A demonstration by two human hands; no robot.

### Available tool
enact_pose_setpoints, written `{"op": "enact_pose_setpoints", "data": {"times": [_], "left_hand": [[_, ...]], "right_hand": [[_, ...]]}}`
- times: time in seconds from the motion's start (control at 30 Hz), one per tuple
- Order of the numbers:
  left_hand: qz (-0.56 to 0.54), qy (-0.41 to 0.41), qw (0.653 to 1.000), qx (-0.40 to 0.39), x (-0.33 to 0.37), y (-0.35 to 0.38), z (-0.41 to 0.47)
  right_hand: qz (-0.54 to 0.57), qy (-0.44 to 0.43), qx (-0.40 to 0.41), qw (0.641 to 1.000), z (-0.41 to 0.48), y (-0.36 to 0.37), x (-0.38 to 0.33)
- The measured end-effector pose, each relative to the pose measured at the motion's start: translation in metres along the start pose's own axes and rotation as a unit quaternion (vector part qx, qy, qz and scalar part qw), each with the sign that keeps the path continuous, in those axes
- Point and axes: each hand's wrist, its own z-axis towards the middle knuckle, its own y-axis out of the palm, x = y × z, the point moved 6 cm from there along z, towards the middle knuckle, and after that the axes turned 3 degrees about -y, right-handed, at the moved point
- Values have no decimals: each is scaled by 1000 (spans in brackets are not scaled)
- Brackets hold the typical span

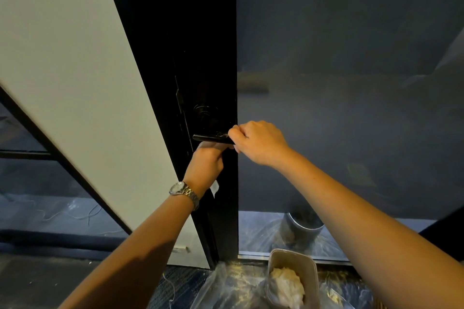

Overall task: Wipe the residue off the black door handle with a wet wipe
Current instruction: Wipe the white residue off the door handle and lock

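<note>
Black door handle [212, 138] on the dark door edge, right hand [258, 142] clamped on its 3 o'clock end, left hand [208, 162] at 6 o'clock closed around a wet wipe [215, 187] (corner dangling).

Office under fit-out: glass partition [351, 83], floor sheeting [233, 283].

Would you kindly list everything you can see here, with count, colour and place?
door handle: one, black, on the dark door edge, centre
door: one, black, centre
wall panel: one, white, left of the door
wet wipe: one, white, hanging below the left hand
container: one, beige, on the floor, holding crumpled white material
plastic sheet: one, clear, on the floor
watch: one, silver, left wrist
left hand: under the handle
right hand: gripping the handle's right end
</note>
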Motion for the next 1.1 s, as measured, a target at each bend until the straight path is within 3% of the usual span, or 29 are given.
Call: {"op": "enact_pose_setpoints", "data": {"times": [0.1,0.2,0.3,0.37,0.47,0.57,0.63,0.77,0.87,1.03,1.1], "left_hand": [[37,72,996,26,1,1,-1],[-79,-84,986,124,-19,-10,-1],[-212,-244,917,233,-21,-14,-10],[-227,-281,905,225,-16,-6,-8],[-104,-237,957,135,-10,9,-4],[-64,-155,981,103,-1,10,-4],[-31,-72,993,90,11,13,-7],[10,7,994,105,18,7,-13],[5,11,990,137,19,-4,-5],[-87,1,989,123,11,-7,10],[-74,-32,988,135,9,-3,7]], "right_hand": [[4,-5,4,1000,0,0,1],[4,-13,3,1000,-1,0,1],[6,-16,6,1000,-1,1,0],[4,-18,8,1000,-1,0,1],[0,-17,7,1000,0,0,0],[1,-13,7,1000,0,0,1],[4,-12,7,1000,0,0,1],[-1,-12,7,1000,-1,0,1],[-10,-12,6,1000,0,0,1],[-21,-14,-4,1000,0,0,0],[-15,-17,0,1000,0,-1,0]]}}
